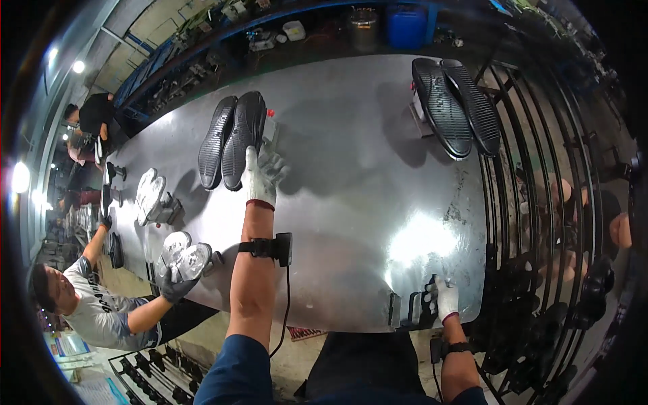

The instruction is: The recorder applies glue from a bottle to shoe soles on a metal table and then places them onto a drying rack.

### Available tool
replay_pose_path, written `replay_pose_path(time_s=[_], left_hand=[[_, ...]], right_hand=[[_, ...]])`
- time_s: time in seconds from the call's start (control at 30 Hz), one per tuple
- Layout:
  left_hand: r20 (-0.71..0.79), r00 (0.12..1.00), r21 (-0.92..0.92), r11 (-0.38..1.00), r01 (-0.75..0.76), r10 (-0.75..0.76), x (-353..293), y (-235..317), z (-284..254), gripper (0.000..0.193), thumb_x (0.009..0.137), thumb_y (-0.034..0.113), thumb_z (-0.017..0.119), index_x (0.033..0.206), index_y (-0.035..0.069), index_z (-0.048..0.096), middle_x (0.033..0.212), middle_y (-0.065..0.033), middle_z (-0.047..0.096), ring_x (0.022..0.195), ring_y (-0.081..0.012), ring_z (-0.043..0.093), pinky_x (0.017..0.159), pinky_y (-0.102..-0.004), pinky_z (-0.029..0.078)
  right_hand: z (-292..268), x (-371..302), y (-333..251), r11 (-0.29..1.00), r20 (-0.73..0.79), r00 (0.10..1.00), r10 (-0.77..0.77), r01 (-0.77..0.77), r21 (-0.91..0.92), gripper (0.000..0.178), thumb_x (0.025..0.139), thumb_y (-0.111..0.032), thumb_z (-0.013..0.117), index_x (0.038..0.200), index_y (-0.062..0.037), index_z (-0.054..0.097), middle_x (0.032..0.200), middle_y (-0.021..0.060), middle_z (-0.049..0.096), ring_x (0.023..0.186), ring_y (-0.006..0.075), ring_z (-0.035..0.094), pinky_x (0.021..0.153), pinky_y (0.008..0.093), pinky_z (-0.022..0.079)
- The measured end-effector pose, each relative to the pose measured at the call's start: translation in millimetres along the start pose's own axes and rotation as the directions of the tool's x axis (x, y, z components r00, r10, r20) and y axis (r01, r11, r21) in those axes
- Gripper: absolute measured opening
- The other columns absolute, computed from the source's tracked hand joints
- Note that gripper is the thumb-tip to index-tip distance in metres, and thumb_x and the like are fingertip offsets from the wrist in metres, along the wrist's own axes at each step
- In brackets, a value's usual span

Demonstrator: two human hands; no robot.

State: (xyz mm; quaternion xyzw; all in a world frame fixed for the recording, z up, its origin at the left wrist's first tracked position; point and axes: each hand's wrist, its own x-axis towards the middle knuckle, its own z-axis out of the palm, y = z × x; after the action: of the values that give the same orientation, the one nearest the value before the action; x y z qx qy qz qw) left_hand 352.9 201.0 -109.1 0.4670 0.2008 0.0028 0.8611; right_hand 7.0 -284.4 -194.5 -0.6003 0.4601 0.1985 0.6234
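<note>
My left hand (260,181), in a white glove with grey fingers, is at the heel end of a pair of black ridged shoe soles (231,142). Its thumb lies against the right sole's heel and its fingers spread to the right. The soles rest bottom up on a stand with a red knob (271,113). At the table's near right edge my right hand (445,298), gloved too, has its fingers curled over something dark. It is close to a black U-shaped handle (413,307); whether they touch I cannot tell.
The metal table (337,175) carries another pair of black soles (451,108) at the far right and white-wrapped pairs (150,192) at the left. A co-worker's gloved hand (177,285) touches one white pair (185,258). A black barred rack (533,175) borders the right side.
</note>
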Motion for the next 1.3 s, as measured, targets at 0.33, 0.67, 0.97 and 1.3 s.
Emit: replay_pose_path(time_s=[0.33, 0.67, 0.97, 1.3], left_hand=[[-0.017, 0.992, 0.287, 0.95, 0.122, -0.122, 16.6, 72.3, -81.4, 0.051, 0.108, 0.047, 0.068, 0.144, 0.011, 0.067, 0.13, -0.0065, 0.074, 0.096, -0.0248, 0.071, 0.085, -0.0441, 0.063], [-0.096, 0.985, 0.145, 0.981, -0.126, 0.14, -154.0, -110.7, 73.2, 0.069, 0.104, 0.05, 0.075, 0.153, 0.004, 0.06, 0.145, -0.0126, 0.067, 0.127, -0.0258, 0.064, 0.104, -0.0414, 0.056], [0.096, 0.923, 0.149, 0.922, 0.357, -0.372, -207.6, -247.2, 6.3, 0.044, 0.112, 0.037, 0.048, 0.126, 0.004, 0.073, 0.108, -0.0118, 0.078, 0.087, -0.0282, 0.074, 0.075, -0.0447, 0.06], [0.372, 0.798, 0.389, 0.86, 0.331, -0.475, -193.4, -326.5, 20.9, 0.033, 0.102, 0.02, 0.058, 0.101, -0.003, 0.082, 0.09, -0.0138, 0.082, 0.078, -0.0242, 0.077, 0.075, -0.0404, 0.062]], right_hand=[[3.9, -13.6, -11.5, 0.999, 0.038, 0.999, 0.031, -0.031, -0.008, 0.042, 0.111, -0.038, 0.063, 0.089, -0.0032, 0.074, 0.064, 0.0085, 0.07, 0.042, 0.0165, 0.059, 0.038, 0.0334, 0.044], [16.0, -31.7, -41.9, 0.903, 0.195, 0.951, -0.239, 0.291, -0.315, 0.047, 0.105, -0.048, 0.069, 0.125, -0.0063, 0.08, 0.103, 0.0131, 0.081, 0.089, 0.023, 0.076, 0.078, 0.0357, 0.061], [-52.8, -96.7, -105.3, 0.983, 0.623, 0.781, -0.035, 0.14, -0.121, 0.059, 0.099, -0.033, 0.083, 0.148, -0.004, 0.067, 0.123, 0.0056, 0.079, 0.107, 0.0141, 0.072, 0.097, 0.0318, 0.058], [-43.8, -188.0, 37.7, 0.914, 0.413, 0.84, -0.352, 0.215, 0.344, 0.092, 0.099, -0.04, 0.084, 0.17, -0.0008, 0.038, 0.166, 0.013, 0.052, 0.15, 0.0218, 0.049, 0.128, 0.0363, 0.036]])
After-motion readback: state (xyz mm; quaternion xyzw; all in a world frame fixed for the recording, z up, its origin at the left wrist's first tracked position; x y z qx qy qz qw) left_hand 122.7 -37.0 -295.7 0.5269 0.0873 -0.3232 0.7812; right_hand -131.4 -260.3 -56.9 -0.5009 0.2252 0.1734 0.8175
